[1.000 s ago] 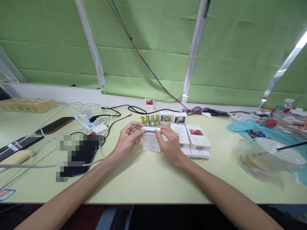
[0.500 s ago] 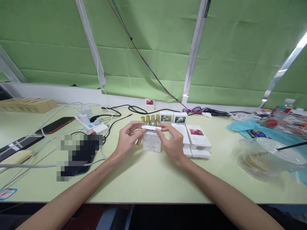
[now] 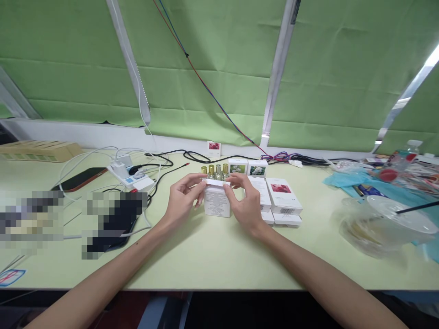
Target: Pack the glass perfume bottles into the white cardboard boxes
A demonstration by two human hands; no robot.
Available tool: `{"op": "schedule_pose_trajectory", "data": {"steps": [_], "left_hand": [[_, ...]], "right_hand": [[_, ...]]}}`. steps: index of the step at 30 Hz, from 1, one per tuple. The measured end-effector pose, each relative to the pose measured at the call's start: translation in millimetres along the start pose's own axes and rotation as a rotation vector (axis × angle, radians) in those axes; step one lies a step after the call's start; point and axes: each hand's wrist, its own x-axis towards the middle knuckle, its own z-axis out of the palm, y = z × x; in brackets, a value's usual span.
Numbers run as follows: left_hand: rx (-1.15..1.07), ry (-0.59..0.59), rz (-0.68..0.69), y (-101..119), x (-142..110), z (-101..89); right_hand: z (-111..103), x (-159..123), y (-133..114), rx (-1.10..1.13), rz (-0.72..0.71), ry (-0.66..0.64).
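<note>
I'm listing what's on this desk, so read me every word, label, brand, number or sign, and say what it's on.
No text is readable enough to quote.
Held box, in the left hand and right hand: many lines, too small.
Red-flower box at front: print and barcode, too small.
Blue packet: blurred.
Sticker: red mark, cut off, unreadable.

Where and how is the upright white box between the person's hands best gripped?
Probably low on its left and right edges, coming in from the sides: the white box stands with its broad printed face toward the person, while shiny-capped bottles stand close behind it.
</note>
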Motion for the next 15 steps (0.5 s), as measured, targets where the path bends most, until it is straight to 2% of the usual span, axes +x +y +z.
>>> {"op": "schedule_pose_trajectory", "data": {"steps": [15], "left_hand": [[0.043,0.042,0.019,-0.9,1.5,-2.5]], "right_hand": [[0.0,0.4,2.8,-0.086,-0.099,-0.045]]}}
